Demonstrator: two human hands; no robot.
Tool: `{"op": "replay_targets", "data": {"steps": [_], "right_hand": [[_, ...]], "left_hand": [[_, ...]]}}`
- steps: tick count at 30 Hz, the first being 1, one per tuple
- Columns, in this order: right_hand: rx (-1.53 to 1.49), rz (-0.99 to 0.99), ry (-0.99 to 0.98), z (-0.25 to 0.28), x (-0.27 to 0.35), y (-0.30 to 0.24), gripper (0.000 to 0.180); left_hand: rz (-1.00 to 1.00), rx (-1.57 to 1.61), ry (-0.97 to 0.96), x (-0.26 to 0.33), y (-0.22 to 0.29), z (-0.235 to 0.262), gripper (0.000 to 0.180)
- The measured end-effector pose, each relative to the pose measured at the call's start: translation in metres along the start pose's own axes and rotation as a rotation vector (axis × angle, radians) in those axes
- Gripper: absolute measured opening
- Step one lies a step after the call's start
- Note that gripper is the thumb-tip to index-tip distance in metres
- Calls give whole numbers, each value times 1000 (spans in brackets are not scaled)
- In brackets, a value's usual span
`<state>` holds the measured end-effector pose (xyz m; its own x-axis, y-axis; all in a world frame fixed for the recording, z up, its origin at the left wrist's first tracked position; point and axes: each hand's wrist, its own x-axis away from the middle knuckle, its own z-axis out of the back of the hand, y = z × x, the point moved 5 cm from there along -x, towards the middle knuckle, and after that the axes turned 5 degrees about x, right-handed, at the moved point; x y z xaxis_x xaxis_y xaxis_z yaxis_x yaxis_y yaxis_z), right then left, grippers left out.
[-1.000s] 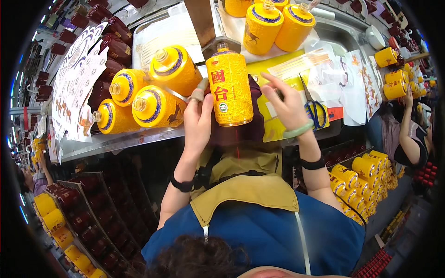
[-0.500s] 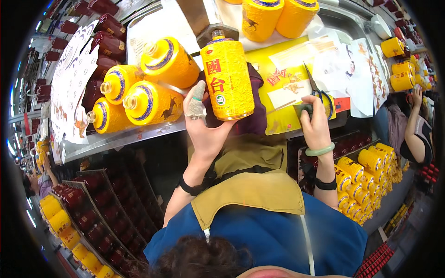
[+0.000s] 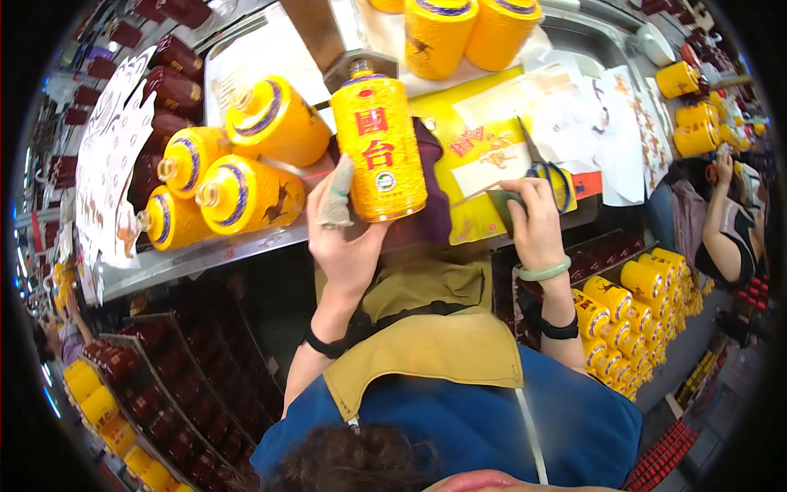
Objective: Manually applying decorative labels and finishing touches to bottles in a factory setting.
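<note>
A yellow textured bottle (image 3: 379,184) with red characters and a blue-patterned shoulder tilts back on a purple cloth (image 3: 433,176), its neck against a dark metal holder (image 3: 334,72). Around its lower left side and base curls my left hand (image 3: 344,261), a pale finger cover on one finger. My right hand (image 3: 539,225), with a green bangle at the wrist, pinches a small flat dark-green piece (image 3: 502,205) over the right part of the bench. Just beyond that hand lie blue-handled scissors (image 3: 559,182) on a yellow sheet (image 3: 434,107).
Several yellow bottles (image 3: 250,195) lie on the bench at left, with others (image 3: 441,41) at the back. White decal sheets (image 3: 615,139) cover the right side. Dark red bottles (image 3: 174,94) stand at far left. Stacked yellow bottles (image 3: 611,299) are low at right, near another person's arm (image 3: 717,221).
The bottle and bench have shifted slightly left in view. My right hand has turned, and the dark-green piece now shows more on its left side. The left hand keeps its hold.
</note>
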<state>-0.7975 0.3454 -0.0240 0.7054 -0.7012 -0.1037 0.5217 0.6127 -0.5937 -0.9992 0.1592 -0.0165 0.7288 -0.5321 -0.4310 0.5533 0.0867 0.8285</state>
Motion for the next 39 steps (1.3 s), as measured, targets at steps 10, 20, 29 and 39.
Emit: {"op": "replay_targets", "data": {"steps": [10, 20, 29, 39], "right_hand": [[-47, -108, 207, 31, -22, 19, 30], [21, -63, 315, 28, -67, 31, 43], [179, -308, 77, 34, 4, 77, 45], [-532, -368, 40, 40, 35, 60, 25]], "left_hand": [[-150, -97, -15, 3, 14, 1, 79], [-406, -71, -369, 46, 47, -37, 44], [-347, -267, -645, 54, 42, -78, 62], [-352, -182, -460, 55, 33, -64, 51]]}}
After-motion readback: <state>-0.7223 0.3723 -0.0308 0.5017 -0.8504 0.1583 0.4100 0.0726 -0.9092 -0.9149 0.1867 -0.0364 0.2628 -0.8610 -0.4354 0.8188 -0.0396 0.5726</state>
